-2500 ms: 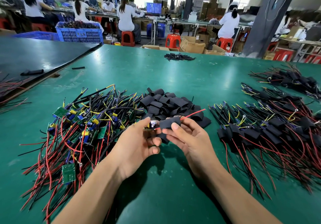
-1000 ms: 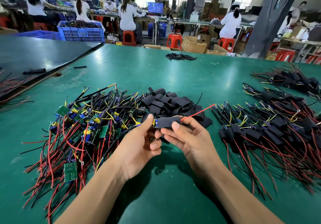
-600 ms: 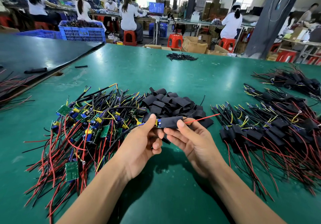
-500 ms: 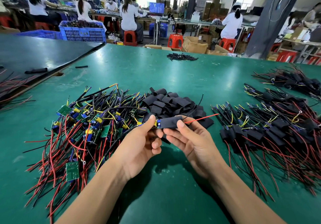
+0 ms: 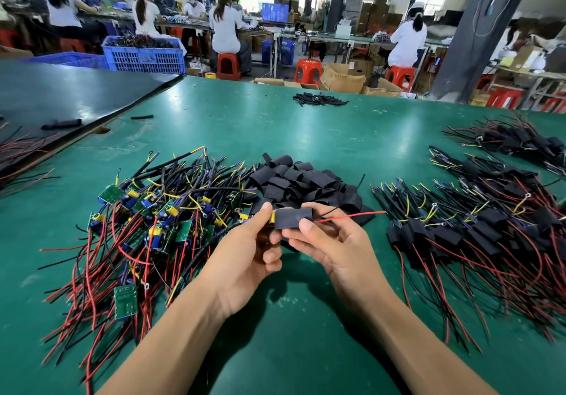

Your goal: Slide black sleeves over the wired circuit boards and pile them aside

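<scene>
Green matting covers the long workbench [image 5: 306, 137]; beyond it, people in white tops sit on red stools [image 5: 228, 66] at other benches, and a blue crate [image 5: 144, 56] stands at the far left. Above the mat near its front edge, both hands meet on one black sleeve [image 5: 292, 218]. The left hand [image 5: 245, 253] pinches the circuit board [image 5: 272, 217] by the yellow bit that shows at the sleeve's left mouth, the rest of it hidden inside. The right hand [image 5: 337, 241] pinches the sleeve itself, thumb in front and fingers curled behind. A red wire [image 5: 352, 215] and a thin black one stick out of the sleeve's right end. Just behind the hands lies a heap of loose sleeves [image 5: 300, 183]. To the left sprawls a tangle of bare boards [image 5: 147, 220] with red, black and yellow leads. To the right lies a pile of sleeved boards [image 5: 477, 235], their wires trailing toward the near edge.
</scene>
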The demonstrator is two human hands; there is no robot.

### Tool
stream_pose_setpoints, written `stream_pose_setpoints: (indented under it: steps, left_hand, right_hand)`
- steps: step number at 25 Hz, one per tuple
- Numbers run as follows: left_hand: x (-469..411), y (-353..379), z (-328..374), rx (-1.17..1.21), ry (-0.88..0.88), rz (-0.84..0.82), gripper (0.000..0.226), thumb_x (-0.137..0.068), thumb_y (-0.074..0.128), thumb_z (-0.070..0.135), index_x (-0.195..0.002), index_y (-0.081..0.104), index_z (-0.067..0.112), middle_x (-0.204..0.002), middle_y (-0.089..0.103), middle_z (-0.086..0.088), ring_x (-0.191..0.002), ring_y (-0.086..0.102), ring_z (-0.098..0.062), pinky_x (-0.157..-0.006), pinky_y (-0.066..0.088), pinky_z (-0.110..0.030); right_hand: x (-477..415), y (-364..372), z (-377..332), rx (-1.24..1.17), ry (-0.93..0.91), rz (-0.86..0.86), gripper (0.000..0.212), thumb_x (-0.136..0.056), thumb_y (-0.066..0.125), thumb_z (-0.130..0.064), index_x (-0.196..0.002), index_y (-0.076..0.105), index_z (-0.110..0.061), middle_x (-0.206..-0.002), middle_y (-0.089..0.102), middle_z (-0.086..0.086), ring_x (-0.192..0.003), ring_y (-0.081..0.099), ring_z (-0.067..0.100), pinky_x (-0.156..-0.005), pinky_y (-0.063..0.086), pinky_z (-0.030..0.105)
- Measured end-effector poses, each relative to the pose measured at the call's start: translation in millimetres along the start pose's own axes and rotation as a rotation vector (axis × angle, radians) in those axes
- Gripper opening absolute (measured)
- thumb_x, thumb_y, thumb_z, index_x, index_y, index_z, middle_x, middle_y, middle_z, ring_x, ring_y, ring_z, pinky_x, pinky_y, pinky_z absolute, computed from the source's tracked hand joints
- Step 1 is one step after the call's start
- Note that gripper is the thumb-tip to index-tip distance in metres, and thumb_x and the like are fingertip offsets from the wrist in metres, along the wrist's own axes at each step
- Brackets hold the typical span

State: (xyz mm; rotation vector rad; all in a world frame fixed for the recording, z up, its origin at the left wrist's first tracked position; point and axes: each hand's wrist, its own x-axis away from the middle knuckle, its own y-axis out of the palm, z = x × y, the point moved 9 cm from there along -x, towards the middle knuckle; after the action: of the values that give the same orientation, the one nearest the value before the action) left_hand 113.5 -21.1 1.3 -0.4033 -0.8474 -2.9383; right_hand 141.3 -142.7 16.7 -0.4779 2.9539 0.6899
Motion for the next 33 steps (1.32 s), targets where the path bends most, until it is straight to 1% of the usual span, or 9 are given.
stream_pose_setpoints:
  steps: [3,6,10,13,17,20,24,28,33]
  left_hand:
    - [2,2,-1,0.037,-0.048,-0.041,0.040,-0.098,0.054,0.040,-0.065,0.066,0.020,-0.061,0.036,0.004,-0.045,0.025,-0.009,-0.044,0.026,-0.021]
    - [2,1,-3,-0.023,-0.060,-0.024,0.032,-0.096,0.055,0.043,-0.076,0.059,0.018,-0.061,0.033,0.004,-0.046,0.024,-0.010,-0.044,0.024,-0.021]
    - [0,3,-3,-0.035,-0.018,-0.022,0.031,-0.096,0.053,0.044,-0.096,0.061,0.015,-0.064,0.046,0.002,-0.047,0.033,-0.011,-0.045,0.030,-0.021]
    - [-2,-3,6,0.007,0.097,0.053,0.027,-0.095,0.058,0.032,-0.113,0.065,0.012,-0.071,0.058,0.002,-0.048,0.042,-0.011,-0.048,0.035,-0.021]
    - [1,-8,13,-0.033,0.206,0.101,0.021,-0.077,0.071,0.025,-0.095,0.069,0.014,-0.074,0.067,0.001,-0.048,0.048,-0.009,-0.049,0.040,-0.017]
    - [2,-10,12,-0.034,0.207,0.112,0.014,-0.072,0.074,0.024,-0.083,0.070,0.016,-0.069,0.065,0.003,-0.046,0.048,-0.007,-0.048,0.041,-0.015]
    - [0,-16,13,0.009,0.190,0.145,0.008,-0.067,0.076,0.023,-0.070,0.073,0.017,-0.065,0.065,0.002,-0.044,0.045,-0.007,-0.046,0.038,-0.014]
    - [1,-17,13,-0.072,0.191,0.165,0.023,-0.066,0.077,0.029,-0.084,0.072,0.014,-0.069,0.067,0.001,-0.045,0.045,-0.007,-0.048,0.036,-0.016]
    - [1,-14,13,-0.132,0.187,0.132,0.033,-0.067,0.077,0.034,-0.091,0.074,0.012,-0.081,0.068,-0.001,-0.049,0.047,-0.008,-0.050,0.037,-0.018]
  right_hand:
    - [0,2,-1,0.037,-0.001,-0.032,0.029,-0.081,0.077,-0.015,-0.110,0.070,-0.014,-0.103,0.074,0.020,-0.096,0.074,0.033,-0.083,0.058,0.031]
    - [0,5,-1,0.066,0.004,-0.053,0.026,-0.082,0.076,-0.013,-0.107,0.072,-0.016,-0.102,0.075,0.020,-0.095,0.074,0.032,-0.083,0.058,0.031]
    - [-1,-2,-1,-0.064,0.043,0.024,0.030,-0.077,0.078,-0.014,-0.106,0.070,-0.013,-0.099,0.074,0.021,-0.091,0.075,0.029,-0.078,0.058,0.028]
    - [-4,-14,-5,-0.152,0.071,0.108,0.029,-0.075,0.073,-0.013,-0.103,0.066,-0.010,-0.097,0.076,0.016,-0.089,0.076,0.027,-0.073,0.059,0.027]
    - [-2,-14,4,-0.197,0.146,0.113,0.026,-0.075,0.073,-0.014,-0.100,0.066,-0.010,-0.097,0.076,0.015,-0.088,0.076,0.027,-0.071,0.060,0.028]
    - [-1,-5,8,-0.192,0.147,0.060,0.009,-0.075,0.073,-0.015,-0.084,0.076,-0.018,-0.097,0.076,0.016,-0.090,0.076,0.028,-0.072,0.060,0.028]
    - [-1,-3,3,-0.107,0.051,0.034,0.024,-0.076,0.075,-0.012,-0.099,0.069,-0.013,-0.100,0.075,0.019,-0.096,0.074,0.031,-0.078,0.059,0.029]
    - [1,-3,-2,-0.004,-0.022,0.042,0.026,-0.081,0.075,-0.008,-0.103,0.063,-0.011,-0.102,0.075,0.018,-0.096,0.074,0.031,-0.080,0.058,0.028]
    - [1,-6,-5,-0.017,-0.010,0.094,0.031,-0.077,0.075,-0.007,-0.105,0.061,-0.011,-0.100,0.076,0.016,-0.094,0.075,0.030,-0.077,0.059,0.026]
